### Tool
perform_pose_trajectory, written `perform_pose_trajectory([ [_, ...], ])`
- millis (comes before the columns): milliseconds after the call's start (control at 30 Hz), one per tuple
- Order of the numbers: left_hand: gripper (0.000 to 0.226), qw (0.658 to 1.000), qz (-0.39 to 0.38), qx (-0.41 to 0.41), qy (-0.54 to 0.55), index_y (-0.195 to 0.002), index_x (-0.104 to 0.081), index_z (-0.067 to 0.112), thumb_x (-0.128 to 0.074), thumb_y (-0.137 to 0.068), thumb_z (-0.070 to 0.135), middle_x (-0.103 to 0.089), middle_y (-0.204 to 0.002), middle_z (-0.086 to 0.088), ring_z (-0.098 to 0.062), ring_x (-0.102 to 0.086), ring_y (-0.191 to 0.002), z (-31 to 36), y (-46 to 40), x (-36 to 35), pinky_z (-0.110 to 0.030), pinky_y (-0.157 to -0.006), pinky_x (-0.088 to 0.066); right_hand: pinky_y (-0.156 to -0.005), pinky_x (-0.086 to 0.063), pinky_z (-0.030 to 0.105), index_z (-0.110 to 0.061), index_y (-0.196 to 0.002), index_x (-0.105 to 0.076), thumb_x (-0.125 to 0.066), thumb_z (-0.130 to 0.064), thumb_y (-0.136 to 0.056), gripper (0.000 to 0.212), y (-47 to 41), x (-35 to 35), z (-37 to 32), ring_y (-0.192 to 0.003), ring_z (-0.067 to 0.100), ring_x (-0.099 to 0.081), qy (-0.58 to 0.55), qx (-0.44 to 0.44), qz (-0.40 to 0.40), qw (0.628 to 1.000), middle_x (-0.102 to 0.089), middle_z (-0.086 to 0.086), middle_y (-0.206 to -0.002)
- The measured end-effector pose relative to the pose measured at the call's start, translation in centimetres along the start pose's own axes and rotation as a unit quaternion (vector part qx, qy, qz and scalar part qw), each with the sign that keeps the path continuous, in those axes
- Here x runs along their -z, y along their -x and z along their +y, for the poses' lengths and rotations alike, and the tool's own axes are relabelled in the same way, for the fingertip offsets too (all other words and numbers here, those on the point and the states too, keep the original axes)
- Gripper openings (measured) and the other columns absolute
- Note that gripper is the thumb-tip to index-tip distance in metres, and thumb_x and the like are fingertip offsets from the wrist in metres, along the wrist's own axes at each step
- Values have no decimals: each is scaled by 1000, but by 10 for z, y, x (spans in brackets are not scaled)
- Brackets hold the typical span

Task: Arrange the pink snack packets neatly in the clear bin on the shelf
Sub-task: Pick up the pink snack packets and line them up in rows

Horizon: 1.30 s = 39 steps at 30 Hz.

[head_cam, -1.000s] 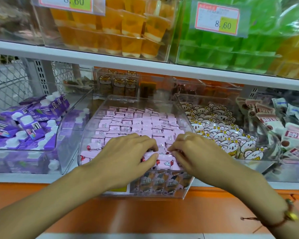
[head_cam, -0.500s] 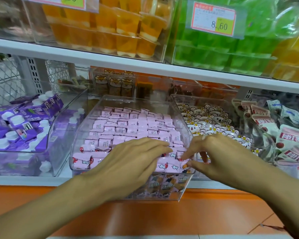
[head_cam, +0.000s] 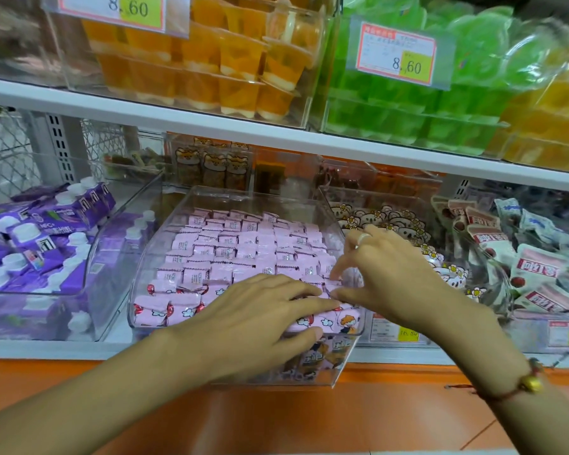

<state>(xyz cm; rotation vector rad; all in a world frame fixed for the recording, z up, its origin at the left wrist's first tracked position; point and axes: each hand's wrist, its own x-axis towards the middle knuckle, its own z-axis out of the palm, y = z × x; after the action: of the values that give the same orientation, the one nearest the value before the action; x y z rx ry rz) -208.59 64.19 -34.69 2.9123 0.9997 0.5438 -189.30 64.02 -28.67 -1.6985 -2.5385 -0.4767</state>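
The white metal shelf (head_cam: 211, 126) carries the clear plastic bin (head_cam: 151, 257), where I see the small pink snack packets (head_cam: 243, 247) lying in tidy rows. My left hand (head_cam: 253, 320) presses flat, fingers straight, on the front row, I judge to steady it. My right hand (head_cam: 395, 270) pinches one packet at the crowded front-right corner, tight against the bin wall.

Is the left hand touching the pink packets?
Touching. The head view shows the left hand lying flat on the front rows of pink packets in the clear bin, fingers straight, thumb against the front packets.
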Motion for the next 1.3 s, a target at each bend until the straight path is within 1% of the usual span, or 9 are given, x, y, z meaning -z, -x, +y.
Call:
perform_pose_trajectory([
  [233, 46, 1000, -23, 2, 14, -144, -19, 51, -23, -98, 52, -28, -150, 21, -1, -28, -132, -2, 2, 1, -22, -106, -23, -78, -29, 31, -27, -104, -63, -40, -39, -97, 27, 5, -18, -4, -98, 17, -42, 33, 13, 67, 997, -55, -5, -110],
  [367, 43, 999, -16, 13, 27, -142, -25, 51, -24, -98, 50, -35, -146, 23, 0, -31, -129, -1, 1, 2, -22, -103, -25, -69, -34, 36, -14, -93, -58, -48, -24, -97, 15, 11, -19, -6, -84, 26, -51, -33, -16, 192, 981, -59, 3, -93],
  [633, 34, 985, 15, 86, 151, -128, -44, 53, -40, -94, 53, -50, -130, 29, 6, -45, -117, 7, -1, 7, -27, -103, -39, -60, -37, 27, -17, -96, -48, -42, -18, -99, 7, 13, 1, 1, -64, 10, -46, -296, -144, 477, 815, -51, -7, -77],
  [767, 53, 902, 177, 205, 336, -108, -42, 53, -54, -62, 78, -52, -113, 32, 10, -55, -100, 8, -3, 19, -25, -81, -49, -68, -48, 47, -15, -94, -49, -39, -19, -100, 13, 11, -2, -1, -62, 9, -53, -459, -225, 401, 760, -58, 3, -78],
  [833, 61, 880, 189, 190, 391, -117, -40, 51, -61, -63, 69, -50, -116, 33, 10, -54, -101, 10, -5, 23, -18, -79, -50, -66, -51, 41, -16, -90, -52, -40, -17, -100, 15, 9, -5, -9, -60, 5, -53, -512, -234, 352, 748, -60, -1, -75],
  [933, 25, 858, 206, 176, 436, -106, -60, 42, -64, -81, 42, -63, -99, 23, 3, -61, -86, 11, -6, 24, -10, -63, -49, -54, -51, 24, -14, -86, -54, -41, -13, -99, 18, 5, -6, -16, -54, 0, -56, -561, -217, 296, 742, -62, -12, -64],
  [1000, 10, 826, 227, 213, 470, -92, -70, 33, -63, -86, 30, -70, -90, 15, 1, -64, -76, 7, -7, 24, -10, -58, -49, -57, -51, 22, -14, -91, -57, -42, -16, -99, 17, 4, -7, -14, -64, 3, -59, -568, -214, 260, 751, -63, -10, -73],
  [1133, 26, 674, 228, 320, 626, -72, -76, 26, -59, -90, 22, -75, -78, 1, -12, -71, -64, 3, -11, 30, -20, -54, -55, -94, -37, 14, -27, -120, -52, -47, -25, -97, 23, 13, -5, -11, -112, -1, -47, -431, -126, 269, 852, -54, -14, -118],
  [1300, 20, 698, 201, 324, 606, -78, -75, 20, -61, -89, 28, -74, -71, -5, -20, -72, -64, 5, -13, 29, -23, -53, -57, -112, -18, 32, -25, -140, -42, -62, -26, -83, 60, 17, -4, -25, -134, 16, -28, -132, 60, 199, 969, -39, -7, -144],
])
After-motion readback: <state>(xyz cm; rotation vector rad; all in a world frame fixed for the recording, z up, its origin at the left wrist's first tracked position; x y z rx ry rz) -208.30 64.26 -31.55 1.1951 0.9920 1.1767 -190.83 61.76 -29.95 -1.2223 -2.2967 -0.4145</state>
